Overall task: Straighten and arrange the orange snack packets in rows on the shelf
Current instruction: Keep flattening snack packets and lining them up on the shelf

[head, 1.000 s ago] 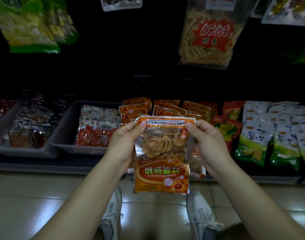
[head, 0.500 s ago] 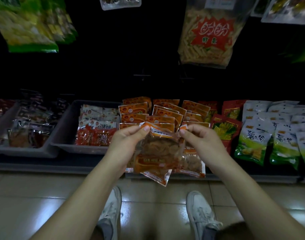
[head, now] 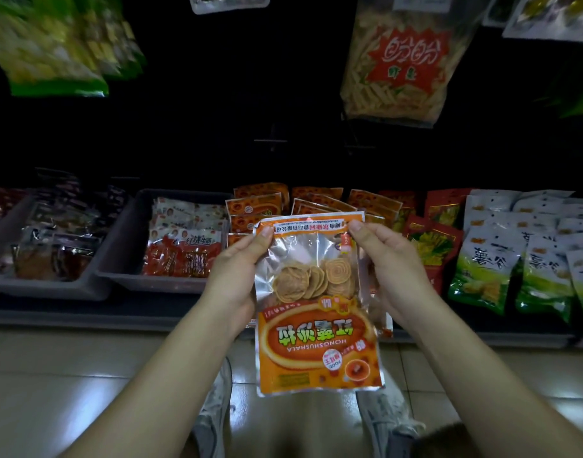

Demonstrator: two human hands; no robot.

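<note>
The left hand (head: 237, 269) pinches the upper left corner of an orange snack packet (head: 316, 325), thumb on the front and the other fingers tucked behind it. The right hand (head: 392, 269) pinches the upper right corner in the same way. Between them the packet hangs flat with its face to the camera. Its printing is upside down, and a clear window shows round, spiral-marked crisps inside. It is held off the shelf (head: 85, 315), in front of the stacked orange packets (head: 260, 206), which stand in rows just behind the hands. To the left of those rows a grey tray (head: 125, 259) holds red-and-white packets (head: 184, 249), and a second tray further left is too dark to read. To the right stand red packets (head: 432, 246), then green-and-white bags (head: 482, 269). Above, a clear bag with a red burst label (head: 406, 57) hangs on the right and blurred green bags (head: 52, 51) on the left. Below the packet lie a tiled floor (head: 68, 375) and two pale shoes (head: 382, 421).
</note>
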